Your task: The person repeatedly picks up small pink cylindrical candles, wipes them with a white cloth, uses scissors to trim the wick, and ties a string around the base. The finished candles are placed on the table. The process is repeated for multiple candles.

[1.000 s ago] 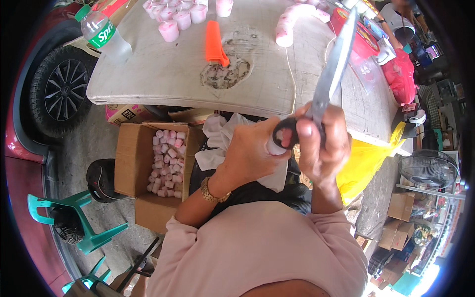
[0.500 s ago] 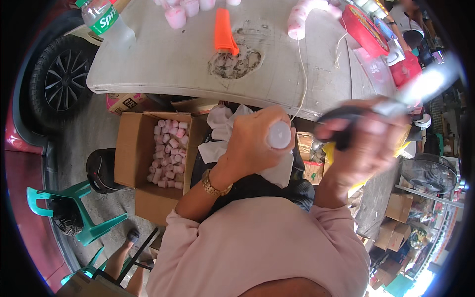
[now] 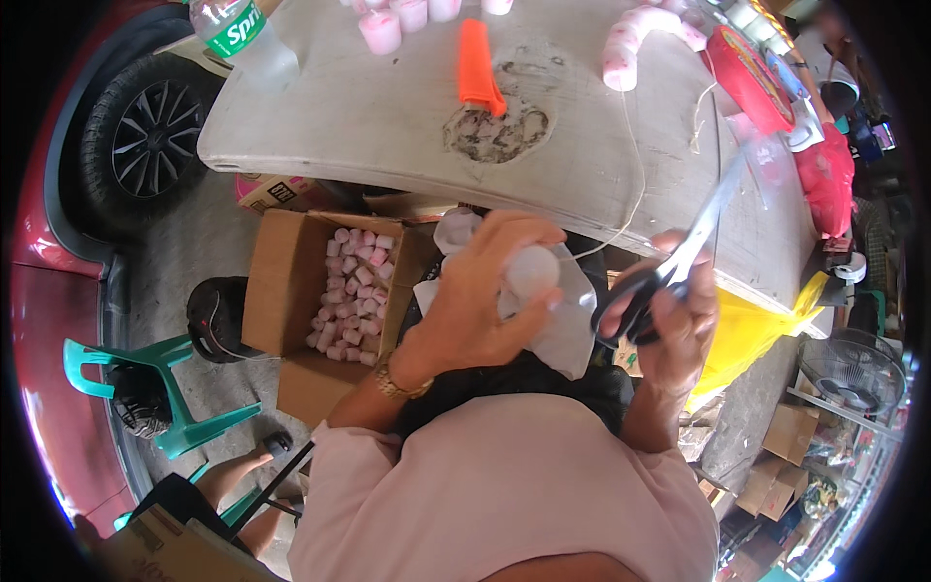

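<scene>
My left hand is curled round a whitish, round-ended, see-through piece, with thumb and fingers on its sides. From beside it a thin cord leads over the table edge to a curved row of pink-and-white cylinders. Black-handled scissors are in my right hand, fingers through the loops. Their blades point away and to the right, nearly closed, apart from the cord. White scraps of sheet lie in my lap under the left hand.
A cardboard box of small pink-and-white cylinders stands left of my lap. On the white table are an orange sleeve-like piece, a bottle and a round red tub. A yellow bag hangs at right.
My right hand has lowered the scissors and swung the blades from the right to point more away from me. My left fingers have spread, showing more of the whitish piece. The view has shifted slightly.
</scene>
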{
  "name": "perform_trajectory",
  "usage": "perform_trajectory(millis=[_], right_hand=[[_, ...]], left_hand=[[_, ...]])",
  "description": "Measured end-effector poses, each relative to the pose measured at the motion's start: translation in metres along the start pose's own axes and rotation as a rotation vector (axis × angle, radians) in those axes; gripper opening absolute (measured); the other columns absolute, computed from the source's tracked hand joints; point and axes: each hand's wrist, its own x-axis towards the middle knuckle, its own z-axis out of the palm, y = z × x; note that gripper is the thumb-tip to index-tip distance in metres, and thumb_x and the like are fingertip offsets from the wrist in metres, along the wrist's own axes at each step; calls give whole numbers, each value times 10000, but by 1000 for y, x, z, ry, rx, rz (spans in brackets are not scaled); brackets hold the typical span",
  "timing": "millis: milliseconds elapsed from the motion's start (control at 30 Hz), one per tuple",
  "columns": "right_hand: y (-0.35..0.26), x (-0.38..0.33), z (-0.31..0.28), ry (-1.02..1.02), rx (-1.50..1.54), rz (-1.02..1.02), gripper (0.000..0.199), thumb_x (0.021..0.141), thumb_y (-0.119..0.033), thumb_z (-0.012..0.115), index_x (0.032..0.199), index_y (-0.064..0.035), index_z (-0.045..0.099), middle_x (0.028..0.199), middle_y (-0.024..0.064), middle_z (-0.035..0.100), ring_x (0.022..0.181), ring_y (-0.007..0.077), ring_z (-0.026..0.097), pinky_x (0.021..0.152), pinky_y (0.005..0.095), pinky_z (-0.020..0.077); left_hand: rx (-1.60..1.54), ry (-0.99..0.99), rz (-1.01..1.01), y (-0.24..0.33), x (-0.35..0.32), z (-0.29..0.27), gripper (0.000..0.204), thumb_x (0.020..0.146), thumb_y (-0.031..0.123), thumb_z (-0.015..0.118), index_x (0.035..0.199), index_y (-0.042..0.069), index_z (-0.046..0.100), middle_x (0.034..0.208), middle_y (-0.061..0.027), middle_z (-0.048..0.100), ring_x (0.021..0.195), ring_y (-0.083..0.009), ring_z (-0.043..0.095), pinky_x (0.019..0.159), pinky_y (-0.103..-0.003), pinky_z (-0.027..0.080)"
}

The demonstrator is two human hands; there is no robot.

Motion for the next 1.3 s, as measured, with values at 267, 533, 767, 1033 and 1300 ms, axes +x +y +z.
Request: perform_trajectory(millis=[267,533,767,1033,1300], right_hand=[[38,-56,-14,-442,655,668,750,782,-55,529,1483,21,275,1040,314,639,950,420,659,846,455,533],[47,-48,-21,-540,696,809,639,826,36,558,1440,-11,387,1016,205,660,954,267,648,810,309,477],[37,-47,-33,-446,86,828,504,851,69,602,1343,6,511,998,95,656,931,173,639,774,248,463],[50,-48,-57,-600,-149,458,645,766,-186,787,1326,12,534,960,76,625,852,156,603,721,275,464],[42,-28,-26,-722,-370,397,799,665,-422,857,1275,18,587,904,79,616,809,161,597,705,294,449]], left_hand=[[286,-20,-202,-41,-55,-37,421,775,207,810,1112,31,628,1271,-162,487,973,-283,611,824,-356,511],[-112,-161,-625,-60,-87,-17,354,783,113,720,1092,55,559,993,-112,614,912,-239,623,798,-357,507],[-249,-503,-503,-36,-69,-32,336,841,121,604,1156,14,554,1039,-71,606,879,-147,604,728,-275,493],[-1177,-353,-488,-18,-57,-48,438,963,278,504,1258,-42,557,1187,-124,609,803,-164,606,811,-349,539],[-1223,-129,-500,-6,-47,-58,718,935,349,459,1502,-34,245,1474,-200,384,521,-144,565,931,-454,551]])
